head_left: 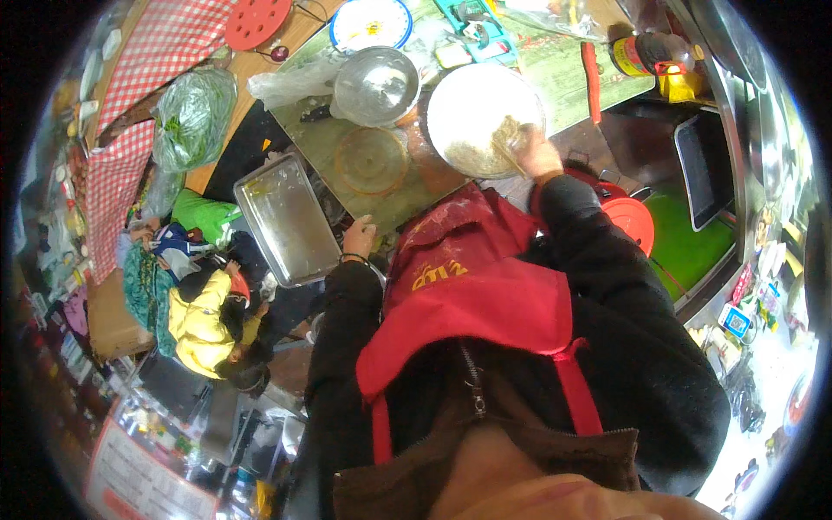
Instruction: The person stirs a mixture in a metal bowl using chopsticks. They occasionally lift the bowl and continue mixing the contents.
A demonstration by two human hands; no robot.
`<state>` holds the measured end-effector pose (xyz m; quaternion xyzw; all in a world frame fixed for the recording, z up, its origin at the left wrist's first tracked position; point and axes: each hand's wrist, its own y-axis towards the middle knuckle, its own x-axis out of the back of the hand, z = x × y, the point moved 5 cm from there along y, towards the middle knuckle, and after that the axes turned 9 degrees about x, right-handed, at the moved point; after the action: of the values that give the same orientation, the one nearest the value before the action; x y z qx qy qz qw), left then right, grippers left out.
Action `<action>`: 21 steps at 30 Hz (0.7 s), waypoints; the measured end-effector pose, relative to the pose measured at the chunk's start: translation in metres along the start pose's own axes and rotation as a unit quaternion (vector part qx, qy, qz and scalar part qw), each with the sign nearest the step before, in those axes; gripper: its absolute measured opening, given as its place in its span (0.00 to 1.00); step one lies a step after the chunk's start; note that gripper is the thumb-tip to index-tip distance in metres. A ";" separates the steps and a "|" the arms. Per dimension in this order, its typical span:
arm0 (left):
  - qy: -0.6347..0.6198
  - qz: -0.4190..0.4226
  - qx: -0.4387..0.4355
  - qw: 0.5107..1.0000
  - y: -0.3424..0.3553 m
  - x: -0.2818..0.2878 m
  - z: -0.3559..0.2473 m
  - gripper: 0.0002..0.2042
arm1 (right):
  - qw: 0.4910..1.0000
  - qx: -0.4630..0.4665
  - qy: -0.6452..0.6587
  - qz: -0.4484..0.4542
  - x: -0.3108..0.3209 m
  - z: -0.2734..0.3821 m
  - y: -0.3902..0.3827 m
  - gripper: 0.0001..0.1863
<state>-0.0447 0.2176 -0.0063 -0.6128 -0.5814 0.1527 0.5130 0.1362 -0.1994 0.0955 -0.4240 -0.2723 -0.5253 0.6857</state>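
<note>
My right hand (536, 152) is closed on chopsticks (511, 158) that reach into a large white bowl (468, 102) holding pale flaky dough. The bowl stands on a glass-topped counter (555, 69) in front of me. My left hand (359, 236) rests on the counter's near edge with fingers curled, next to a steel tray (286, 217). I wear a red apron (468, 286) over black sleeves.
A steel bowl (375, 85), a clear glass lid (371, 160), a green bag of vegetables (192, 117), a red trivet (257, 21) and a patterned plate (371, 22) lie on the counter. A red lid (631, 218) and a green sink (689, 243) are at the right. A person in a yellow jacket (201, 322) sits at lower left.
</note>
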 end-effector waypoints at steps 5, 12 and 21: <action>-0.119 0.046 0.028 0.991 -0.001 -0.004 -0.002 0.17 | 0.985 0.022 -0.058 0.161 -0.010 0.031 -0.013 0.16; -0.020 0.010 0.051 0.998 -0.002 0.000 0.009 0.19 | 0.965 0.014 0.259 0.032 0.041 0.029 0.009 0.14; 0.016 -0.034 -0.020 0.999 -0.013 0.016 0.001 0.19 | 0.979 0.158 0.123 -0.045 0.028 0.085 0.019 0.13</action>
<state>-0.0489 0.2290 0.0104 -0.6051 -0.5962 0.1135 0.5152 0.1686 -0.1374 0.1551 -0.2298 -0.2845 -0.5541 0.7478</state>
